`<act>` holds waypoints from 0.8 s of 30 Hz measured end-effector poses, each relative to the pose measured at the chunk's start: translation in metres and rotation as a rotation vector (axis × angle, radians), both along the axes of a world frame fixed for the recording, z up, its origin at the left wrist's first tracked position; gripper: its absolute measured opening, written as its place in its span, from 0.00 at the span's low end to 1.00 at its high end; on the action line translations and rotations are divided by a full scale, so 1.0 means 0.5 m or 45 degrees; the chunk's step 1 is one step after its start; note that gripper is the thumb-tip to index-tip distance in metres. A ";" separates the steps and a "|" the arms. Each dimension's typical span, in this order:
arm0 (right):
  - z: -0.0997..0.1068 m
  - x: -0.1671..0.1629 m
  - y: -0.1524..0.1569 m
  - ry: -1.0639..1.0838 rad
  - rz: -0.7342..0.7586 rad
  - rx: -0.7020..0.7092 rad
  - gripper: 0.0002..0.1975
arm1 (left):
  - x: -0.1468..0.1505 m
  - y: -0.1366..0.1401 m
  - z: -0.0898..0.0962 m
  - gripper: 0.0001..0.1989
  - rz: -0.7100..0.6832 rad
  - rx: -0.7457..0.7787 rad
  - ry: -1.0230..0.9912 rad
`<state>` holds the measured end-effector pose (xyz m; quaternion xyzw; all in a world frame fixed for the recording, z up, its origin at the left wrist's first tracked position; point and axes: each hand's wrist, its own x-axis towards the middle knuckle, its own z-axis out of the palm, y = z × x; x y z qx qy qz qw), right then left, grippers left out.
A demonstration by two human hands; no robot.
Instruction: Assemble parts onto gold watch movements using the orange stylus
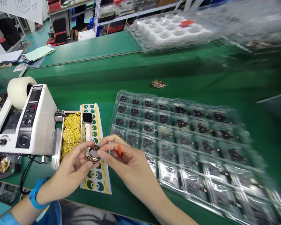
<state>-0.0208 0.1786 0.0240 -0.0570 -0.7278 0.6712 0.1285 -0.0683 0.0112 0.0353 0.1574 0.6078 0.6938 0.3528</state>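
Note:
Over the left-middle of the bench, my left hand [71, 167] is closed round the rim of a small round metal part [90, 157], gold-brown at the edge with a grey flat middle. My right hand [127, 159] pinches the same part from its right side, thumb and forefinger together. A short orange piece [119, 150] sticks out between the right fingers; its kind I cannot make out. Under the hands lies a sticker sheet [105, 175] with yellow and green shapes. A smartwatch [87, 118] with a white strap rests on the sheet just beyond my fingers.
Left stands a white tape dispenser [43, 125] beside a box of yellow rings [72, 129]. A large clear tray [175, 150] of dark parts fills the right. Another round metal part [158, 84] lies behind it. Clear and white trays [168, 31] are stacked on the rear ledge.

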 end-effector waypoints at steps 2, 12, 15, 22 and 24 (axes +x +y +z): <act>0.000 0.002 -0.006 0.044 -0.058 0.059 0.09 | 0.000 0.002 -0.001 0.19 0.009 0.008 -0.003; -0.009 0.006 -0.030 0.242 -0.217 0.284 0.08 | 0.004 0.016 0.003 0.19 0.059 0.075 -0.090; -0.013 0.008 -0.035 0.293 -0.213 0.364 0.08 | 0.006 0.023 0.002 0.18 0.130 0.056 -0.082; -0.025 0.011 -0.047 0.386 -0.331 0.636 0.04 | 0.009 0.035 -0.003 0.17 0.335 0.001 -0.062; -0.023 0.008 -0.043 0.318 -0.269 0.606 0.02 | 0.010 0.034 -0.004 0.18 0.341 -0.007 -0.043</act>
